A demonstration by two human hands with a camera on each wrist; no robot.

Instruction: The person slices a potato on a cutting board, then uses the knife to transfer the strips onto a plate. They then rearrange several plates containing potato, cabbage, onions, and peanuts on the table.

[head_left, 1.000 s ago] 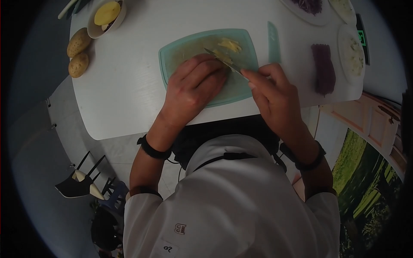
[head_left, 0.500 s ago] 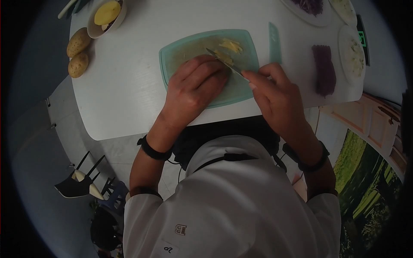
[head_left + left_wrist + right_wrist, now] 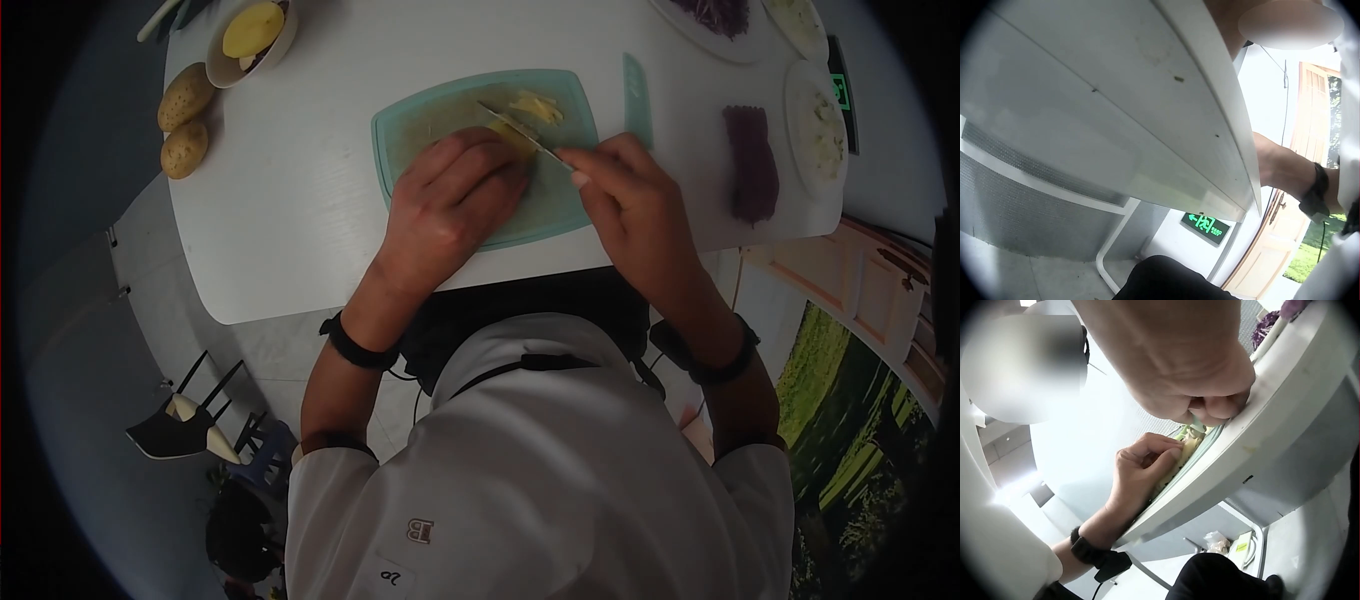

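On the teal-rimmed cutting board (image 3: 385, 150) my left hand (image 3: 450, 195) holds down a piece of peeled potato (image 3: 1191, 447), its fingers curled over it and hiding most of it in the head view. My right hand (image 3: 640, 205) grips a small knife (image 3: 525, 134) by its handle. The blade slants up and left across the potato, just beyond the left fingertips. A little pile of cut potato strips (image 3: 538, 105) lies at the board's far side. In the right wrist view, the right hand covers most of the knife.
Right of the board lie a pale green blade cover (image 3: 637, 105) and a purple block (image 3: 751, 163). Plates of shredded purple (image 3: 722, 18) and whitish pieces (image 3: 824, 130) stand further right. At left are two unpeeled potatoes (image 3: 186, 97) and a bowl (image 3: 222, 70) holding a yellow peeled potato.
My right hand and the knife have shifted slightly up and left, and more of the yellow potato shows beside the blade. The left hand has stayed almost still.
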